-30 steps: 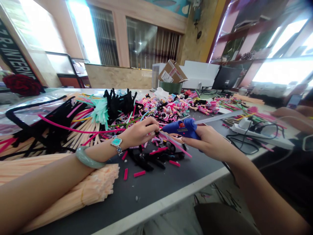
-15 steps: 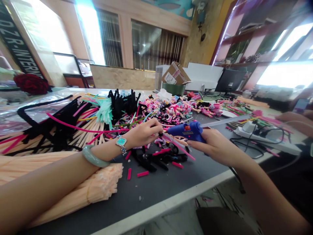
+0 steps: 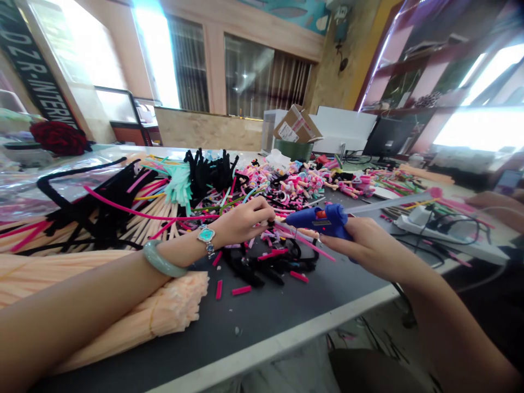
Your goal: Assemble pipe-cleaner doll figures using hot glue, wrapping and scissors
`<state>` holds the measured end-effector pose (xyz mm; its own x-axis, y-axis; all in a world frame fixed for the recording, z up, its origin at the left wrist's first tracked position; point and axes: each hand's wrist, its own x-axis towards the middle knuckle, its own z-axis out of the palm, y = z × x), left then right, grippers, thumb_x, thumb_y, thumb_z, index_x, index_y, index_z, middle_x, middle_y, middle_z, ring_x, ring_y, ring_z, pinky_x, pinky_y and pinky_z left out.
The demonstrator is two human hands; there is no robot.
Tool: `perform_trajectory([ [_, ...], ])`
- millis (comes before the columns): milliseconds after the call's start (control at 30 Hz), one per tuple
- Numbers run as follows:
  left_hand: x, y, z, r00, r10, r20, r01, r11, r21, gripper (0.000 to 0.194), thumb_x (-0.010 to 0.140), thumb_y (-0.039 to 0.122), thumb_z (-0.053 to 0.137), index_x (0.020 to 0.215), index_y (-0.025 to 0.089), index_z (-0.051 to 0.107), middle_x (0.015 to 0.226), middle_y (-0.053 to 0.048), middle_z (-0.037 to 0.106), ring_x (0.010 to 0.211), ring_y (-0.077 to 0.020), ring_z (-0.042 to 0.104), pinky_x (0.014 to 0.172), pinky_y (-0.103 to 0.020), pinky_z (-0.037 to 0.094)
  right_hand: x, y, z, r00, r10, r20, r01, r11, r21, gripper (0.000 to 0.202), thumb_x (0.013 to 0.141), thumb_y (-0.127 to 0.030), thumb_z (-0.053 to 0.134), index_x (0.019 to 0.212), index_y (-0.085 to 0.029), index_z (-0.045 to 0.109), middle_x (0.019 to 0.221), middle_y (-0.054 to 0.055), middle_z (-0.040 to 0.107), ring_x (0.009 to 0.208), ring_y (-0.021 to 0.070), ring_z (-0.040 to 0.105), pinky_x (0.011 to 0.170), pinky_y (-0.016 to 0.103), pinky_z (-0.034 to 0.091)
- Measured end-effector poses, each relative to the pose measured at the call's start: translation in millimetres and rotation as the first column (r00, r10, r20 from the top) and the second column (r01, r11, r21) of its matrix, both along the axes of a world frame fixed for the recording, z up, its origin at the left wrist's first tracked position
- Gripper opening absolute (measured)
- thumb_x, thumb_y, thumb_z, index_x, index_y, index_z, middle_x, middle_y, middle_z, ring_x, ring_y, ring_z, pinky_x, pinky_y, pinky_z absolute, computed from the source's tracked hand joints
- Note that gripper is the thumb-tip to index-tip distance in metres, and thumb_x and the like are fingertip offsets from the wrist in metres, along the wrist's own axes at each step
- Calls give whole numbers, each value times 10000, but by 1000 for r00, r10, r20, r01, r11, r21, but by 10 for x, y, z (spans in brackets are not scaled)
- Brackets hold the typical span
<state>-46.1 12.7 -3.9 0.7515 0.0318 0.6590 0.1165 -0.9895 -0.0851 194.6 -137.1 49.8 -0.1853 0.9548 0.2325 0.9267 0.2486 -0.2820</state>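
My left hand, with a watch and a pale green bangle on the arm, is closed in a pinch. A pink pipe cleaner runs from its fingertips to the right, with a small dark bit at the pinch. My right hand grips a blue glue gun, its nozzle pointing left, close to the left fingertips. Out of the gun's rear sticks a long clear glue stick. Whether the nozzle touches the pinched piece I cannot tell. Below lie black fuzzy pieces and short pink cut pieces.
A bundle of peach pipe cleaners lies at the front left. Behind are black and mint bundles and a heap of small pink pieces. A white power strip with cables sits at right, near another person's hand.
The glue gun has drawn slightly right from my left fingertips. The pink pipe cleaner's free end has risen a little. The whole view has shifted slightly.
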Motion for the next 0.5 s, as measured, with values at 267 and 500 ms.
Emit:
perform_trajectory([
  [267,2,6,-8,1000,1,-2,-1,1000,-6,176,826,57,493,953,153,567,956,-83,557,891,-144,562,829,-288,510,2,7,11,1000,-11,21,11,1000,0,518,868,-641,398,635,-191,508,559,-26,484,526,120,452,504,241,314],
  [500,-1,7,-6,1000,7,-12,-7,1000,-15,151,832,70,486,937,155,554,948,-80,547,880,-144,555,811,-283,505,22,3,6,996,-65,58,64,998,8,529,857,-653,397,621,-192,504,569,-11,526,550,135,477,519,257,301],
])
